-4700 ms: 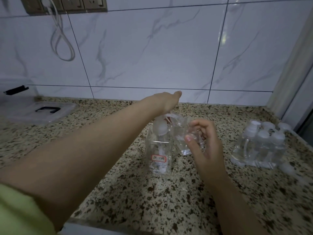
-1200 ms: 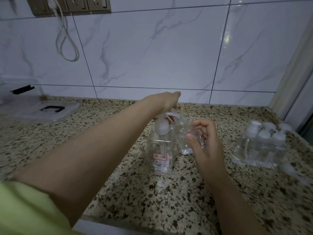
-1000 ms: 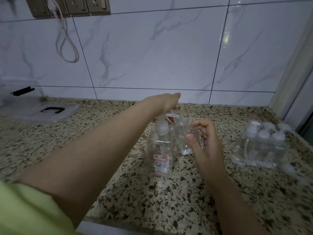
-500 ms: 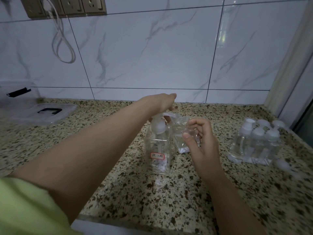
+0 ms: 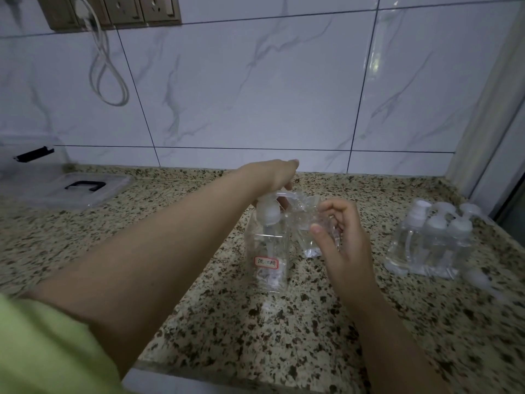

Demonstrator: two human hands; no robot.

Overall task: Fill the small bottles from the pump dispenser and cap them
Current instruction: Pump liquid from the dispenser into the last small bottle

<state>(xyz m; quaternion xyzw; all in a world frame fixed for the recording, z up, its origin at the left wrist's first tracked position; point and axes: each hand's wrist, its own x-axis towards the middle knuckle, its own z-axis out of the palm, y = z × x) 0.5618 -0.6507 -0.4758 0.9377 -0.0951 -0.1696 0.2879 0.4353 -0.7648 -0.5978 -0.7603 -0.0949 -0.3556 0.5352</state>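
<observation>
A clear pump dispenser (image 5: pixel 268 251) with a red-bordered label stands on the speckled granite counter (image 5: pixel 284 322). My left hand (image 5: pixel 274 176) presses down on its white pump head with fingers stretched forward. My right hand (image 5: pixel 342 240) grips a small clear bottle (image 5: pixel 308 226) held under the spout, beside the dispenser. Liquid shows in the small bottle's lower part. Several capped small bottles (image 5: pixel 431 240) with white pump tops stand grouped at the right.
A loose white cap (image 5: pixel 480 278) lies by the bottle group. A clear plastic box lid with a black handle (image 5: pixel 82 186) lies at the far left beside a clear bin. The tiled wall carries sockets and a hanging white cable (image 5: pixel 109 69).
Both hands hold their places at the dispenser and the small bottle. Only the camera view has shifted slightly.
</observation>
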